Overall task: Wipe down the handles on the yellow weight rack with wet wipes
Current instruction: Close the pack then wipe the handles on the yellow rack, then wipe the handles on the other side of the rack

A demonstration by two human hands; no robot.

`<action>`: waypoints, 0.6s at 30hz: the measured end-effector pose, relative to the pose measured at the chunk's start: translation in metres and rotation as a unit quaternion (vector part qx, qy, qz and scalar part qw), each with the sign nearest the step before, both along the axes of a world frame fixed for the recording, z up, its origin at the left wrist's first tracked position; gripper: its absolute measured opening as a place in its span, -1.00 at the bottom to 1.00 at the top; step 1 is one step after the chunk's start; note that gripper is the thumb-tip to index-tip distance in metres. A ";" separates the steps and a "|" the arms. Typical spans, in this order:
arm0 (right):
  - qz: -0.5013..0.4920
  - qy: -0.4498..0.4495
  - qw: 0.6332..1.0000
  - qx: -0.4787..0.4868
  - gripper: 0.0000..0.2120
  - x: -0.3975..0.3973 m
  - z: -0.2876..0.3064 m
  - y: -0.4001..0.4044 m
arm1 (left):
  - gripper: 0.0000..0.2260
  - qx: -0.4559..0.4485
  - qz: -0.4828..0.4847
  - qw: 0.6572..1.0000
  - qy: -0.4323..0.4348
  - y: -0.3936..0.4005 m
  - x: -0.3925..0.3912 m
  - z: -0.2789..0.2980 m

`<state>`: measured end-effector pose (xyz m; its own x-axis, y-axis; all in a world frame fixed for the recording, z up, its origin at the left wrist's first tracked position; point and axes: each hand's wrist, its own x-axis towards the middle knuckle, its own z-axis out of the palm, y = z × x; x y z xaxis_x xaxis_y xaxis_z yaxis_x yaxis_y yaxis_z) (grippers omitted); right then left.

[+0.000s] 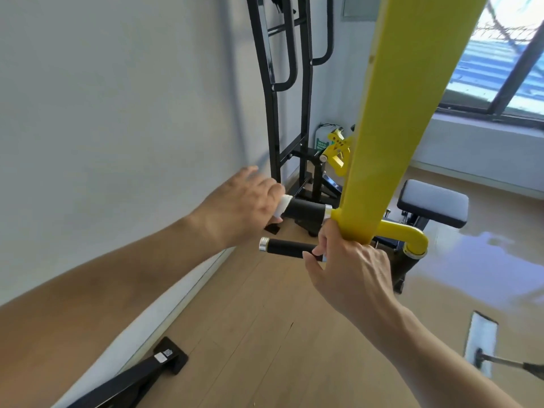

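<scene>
Left hand [244, 201] wrapped around the upper handle [306, 212], pressing a white wipe [283, 205] to its outer end. Right hand [350, 272] clamps the yellow arm [391, 128] at its base, just above the lower handle [287, 248]. Green label on the far bottle [322, 139] is unreadable

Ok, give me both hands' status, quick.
Left hand: closed around the white wet wipe on the upper black handle.
Right hand: gripping the yellow bar at its lower end.

matt black handle [304, 212], glossy yellow arm [391, 136]
</scene>
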<state>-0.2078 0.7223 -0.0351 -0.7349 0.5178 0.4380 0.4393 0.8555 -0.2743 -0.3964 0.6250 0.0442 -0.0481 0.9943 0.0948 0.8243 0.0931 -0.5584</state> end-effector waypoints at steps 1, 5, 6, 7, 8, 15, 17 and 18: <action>-0.004 -0.001 1.000 0.005 -0.64 0.001 0.000 0.001 | -0.66 0.010 -0.017 1.000 -0.017 0.014 0.014 -0.002; -0.012 0.003 1.000 0.015 -0.72 0.006 0.000 0.008 | -0.62 0.035 -0.047 0.995 -0.085 0.061 0.060 -0.012; -0.013 0.004 1.000 0.011 -0.72 0.007 0.000 0.009 | -0.62 0.040 -0.050 0.994 -0.089 0.064 0.063 -0.013; -0.012 0.006 1.000 0.006 -0.72 0.008 0.000 0.010 | -0.66 0.040 -0.052 0.994 -0.090 0.061 0.062 -0.012; -0.012 0.010 1.000 0.002 -0.73 0.010 0.000 0.010 | -0.72 0.034 -0.054 0.995 -0.082 0.054 0.056 -0.011; 0.005 0.010 1.000 -0.022 -0.78 0.008 0.000 0.004 | -0.71 0.036 -0.019 0.994 -0.104 -0.025 -0.042 0.002; 0.009 0.006 1.000 -0.022 -0.78 0.006 0.000 0.002 | -0.75 0.043 0.019 0.990 -0.134 -0.038 -0.059 -0.002; 0.012 0.004 1.000 -0.021 -0.78 0.006 0.000 0.000 | -0.77 0.052 0.046 0.986 -0.154 -0.042 -0.061 -0.005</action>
<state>-0.2022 0.7228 -0.0346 -0.7433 0.5183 0.4229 0.4164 0.8533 -0.3139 -0.4569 0.5826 0.0397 -0.1807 0.9700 0.1629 0.9382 0.2197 -0.2674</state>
